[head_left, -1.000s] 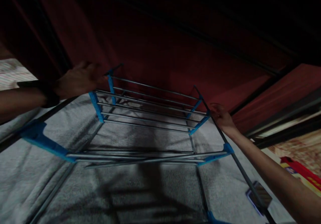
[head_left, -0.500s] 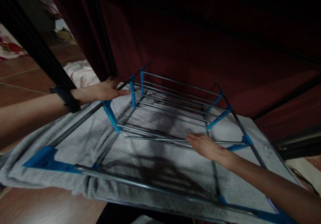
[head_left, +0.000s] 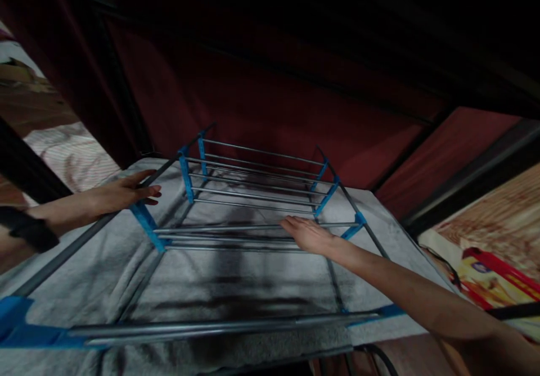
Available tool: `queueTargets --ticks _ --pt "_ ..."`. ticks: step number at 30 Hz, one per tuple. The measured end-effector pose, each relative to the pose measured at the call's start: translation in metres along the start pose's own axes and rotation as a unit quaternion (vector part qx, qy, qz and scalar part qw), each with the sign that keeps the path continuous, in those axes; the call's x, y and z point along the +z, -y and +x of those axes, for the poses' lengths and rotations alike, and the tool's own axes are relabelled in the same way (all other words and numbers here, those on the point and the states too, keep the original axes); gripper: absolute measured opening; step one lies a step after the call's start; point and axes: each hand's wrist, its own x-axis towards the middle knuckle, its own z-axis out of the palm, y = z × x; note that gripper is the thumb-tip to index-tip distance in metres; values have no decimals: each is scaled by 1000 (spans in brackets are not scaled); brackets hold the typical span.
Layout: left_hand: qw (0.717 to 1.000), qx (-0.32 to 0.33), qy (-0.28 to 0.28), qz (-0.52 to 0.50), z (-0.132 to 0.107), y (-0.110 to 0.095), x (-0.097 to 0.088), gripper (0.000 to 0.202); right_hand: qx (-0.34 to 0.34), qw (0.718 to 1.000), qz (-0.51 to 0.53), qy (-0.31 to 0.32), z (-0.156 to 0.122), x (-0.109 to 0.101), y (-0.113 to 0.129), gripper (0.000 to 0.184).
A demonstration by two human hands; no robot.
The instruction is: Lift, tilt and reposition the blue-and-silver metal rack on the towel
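"Where's the left hand (head_left: 120, 193)?"

"Around the left pole (head_left: 67, 253) of the rack (head_left: 228, 327), by a blue bracket (head_left: 145, 225), fingers bent and slightly apart."

"And the rack?"

"Lying on the grey cloth (head_left: 185, 286), across the middle."

"The right hand (head_left: 307, 234)?"

"At a crosswise rod (head_left: 228, 229), fingers pressed together; can't tell whether they pinch it."

"Risks?"

"An uneven push might, I'd judge, pop that rod from its right bracket (head_left: 355, 225), or soft cloth might let the rack skew."

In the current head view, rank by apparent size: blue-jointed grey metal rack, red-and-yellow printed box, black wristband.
1. Blue-jointed grey metal rack
2. Red-and-yellow printed box
3. Black wristband
All run past the frame's edge.
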Motion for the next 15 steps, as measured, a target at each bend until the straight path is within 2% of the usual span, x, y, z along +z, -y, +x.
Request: queueTargets --ticks 2,4,6,8,11,15 --pt "994 -31 36 -99 -7 0 1 73 -1 1000 5 -4 -2 -1 1 43" --pt "985 -42 33 -166 -16 -2 3 72 -8 1000 8 -11 -4 -1 2 44" --pt "978 -41 30 -202 -25 -5 4 79 -14 1000 4 -21 -7 0 1 44" --pt "971 -48 50 -230 -29 -8 4 81 -19 999 -6 -36 -7 2 -1 38" --pt "972 -43 71 -219 -31 -8 3 79 -25 997 -30 -62 -6 4 -3 19" --pt "985 -7 76 -157 -30 -5 2 71 -21 994 -57 -92 -4 5 -5 18"
